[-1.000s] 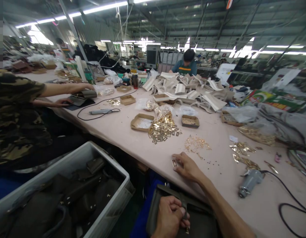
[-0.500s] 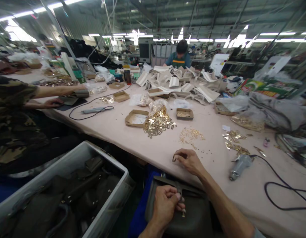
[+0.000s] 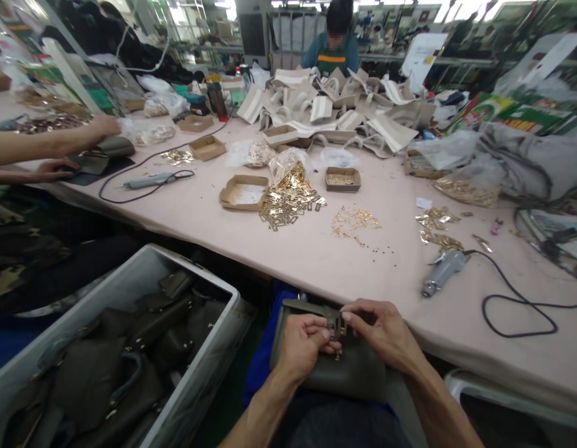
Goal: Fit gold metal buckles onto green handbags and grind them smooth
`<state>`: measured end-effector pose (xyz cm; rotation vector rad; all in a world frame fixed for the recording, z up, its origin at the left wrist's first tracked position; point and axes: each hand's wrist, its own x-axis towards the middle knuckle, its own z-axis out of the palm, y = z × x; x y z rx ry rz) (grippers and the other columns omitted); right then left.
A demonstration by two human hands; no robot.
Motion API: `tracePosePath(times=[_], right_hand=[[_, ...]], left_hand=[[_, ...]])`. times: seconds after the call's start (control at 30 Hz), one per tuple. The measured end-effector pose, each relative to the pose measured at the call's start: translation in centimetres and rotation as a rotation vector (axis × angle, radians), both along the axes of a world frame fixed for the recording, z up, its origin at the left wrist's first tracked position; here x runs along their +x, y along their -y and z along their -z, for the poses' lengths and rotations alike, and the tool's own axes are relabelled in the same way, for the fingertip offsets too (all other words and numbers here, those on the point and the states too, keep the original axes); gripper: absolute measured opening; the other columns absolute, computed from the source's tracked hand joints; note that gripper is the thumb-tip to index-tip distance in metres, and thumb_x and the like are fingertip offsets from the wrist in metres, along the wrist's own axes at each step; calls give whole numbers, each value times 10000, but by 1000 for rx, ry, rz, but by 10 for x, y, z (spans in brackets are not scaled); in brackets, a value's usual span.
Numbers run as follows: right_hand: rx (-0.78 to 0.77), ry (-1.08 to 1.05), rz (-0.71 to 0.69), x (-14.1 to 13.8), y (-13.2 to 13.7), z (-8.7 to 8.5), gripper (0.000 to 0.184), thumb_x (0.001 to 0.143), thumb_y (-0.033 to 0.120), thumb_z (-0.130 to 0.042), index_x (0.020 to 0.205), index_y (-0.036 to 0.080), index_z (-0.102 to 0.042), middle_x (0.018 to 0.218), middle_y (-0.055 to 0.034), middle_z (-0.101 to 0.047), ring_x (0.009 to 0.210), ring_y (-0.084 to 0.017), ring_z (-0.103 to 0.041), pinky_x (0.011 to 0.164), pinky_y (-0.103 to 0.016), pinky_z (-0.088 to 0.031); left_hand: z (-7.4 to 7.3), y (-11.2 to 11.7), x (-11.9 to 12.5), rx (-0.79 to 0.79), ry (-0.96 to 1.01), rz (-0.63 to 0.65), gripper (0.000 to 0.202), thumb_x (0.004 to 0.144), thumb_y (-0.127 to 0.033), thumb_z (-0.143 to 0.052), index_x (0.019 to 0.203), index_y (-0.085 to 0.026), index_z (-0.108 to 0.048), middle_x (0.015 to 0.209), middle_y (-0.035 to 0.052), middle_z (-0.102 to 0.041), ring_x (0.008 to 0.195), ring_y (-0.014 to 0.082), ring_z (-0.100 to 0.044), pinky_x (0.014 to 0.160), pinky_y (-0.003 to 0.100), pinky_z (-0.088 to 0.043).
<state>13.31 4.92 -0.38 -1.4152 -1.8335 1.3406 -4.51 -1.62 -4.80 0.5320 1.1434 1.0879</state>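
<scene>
Head view: left hand [image 3: 303, 341] and right hand [image 3: 380, 330] meeting over a dark olive bag [image 3: 337, 367] lying in the lap, just below the near edge of the counter [image 3: 316, 261]. Left hand closed, pinching the bag's strap tab beside a small metal buckle [image 3: 335, 322]; right hand closed on the buckle from the other side, fingertips touching it. Something small and gold hanging just under the buckle, too small to identify.

Likely risks, judged from this position: buckle slipping from the pinch and dropping into the lap or to the floor, since nothing is supporting it but fingertips; bag sliding off the knees, resting there unclamped; hardware going on crooked, the strap tab being held only at one edge.

Lying on the counter, well apart from both hands: electric screwdriver [image 3: 441, 272] with its black cord [image 3: 516, 305], pile of gold buckles [image 3: 288, 202], scatter of small gold screws [image 3: 353, 221]. Standing at the left: grey bin [image 3: 129, 292] holding more dark bags. Working at the far left: another person's hands [image 3: 78, 149].
</scene>
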Motion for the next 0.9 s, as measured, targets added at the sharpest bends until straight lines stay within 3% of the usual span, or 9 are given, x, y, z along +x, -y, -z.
tracePosePath(times=[0.17,0.5,0.6,0.73,0.83,0.9], right_hand=[[-12,-3,8,-9,9,6,232,858,369,-642,892,211,-808,710,-37,-719,656,-218,-625,589,-303,-468],[13,8,28,-17,12,14,216,875,372,-653,799,211,-774,736,-38,-727,677,-215,-647,618,-301,-485],[-32,-98,75,-12,12,9,254,887,430,-671,841,197,-761,673,-32,-689,611,-189,-616,575,-283,-478],[51,-258,313,-6,-3,1,334,857,496,-730,914,167,-748,660,-46,-673,575,-171,-595,538,-271,-486],[55,-329,337,-17,-26,2,349,838,501,-758,879,155,-746,638,-51,-673,556,-163,-604,521,-265,-507],[18,-450,311,-33,-45,4,388,812,506,-782,955,147,-746,730,-78,-723,637,-197,-680,592,-301,-577]], left_hand=[[-5,-2,0,-6,-5,10,473,683,-387,-863,947,-16,-735,794,196,-779,647,265,-756,631,333,-588],[-8,-2,-2,28,-30,60,366,738,-351,-800,928,-42,-755,797,159,-778,671,242,-756,677,336,-601],[-6,-2,-2,20,-33,47,332,734,-326,-785,907,-44,-749,773,154,-774,629,226,-747,626,304,-588],[-2,-1,1,16,-37,9,234,697,-233,-729,849,-56,-709,732,154,-771,547,198,-719,517,242,-527],[4,-2,7,5,-22,-15,163,668,-200,-682,778,-81,-666,677,142,-758,495,178,-691,472,215,-483],[9,-5,10,-5,-19,-38,143,659,-217,-676,736,-105,-635,647,137,-750,459,167,-669,443,205,-452]])
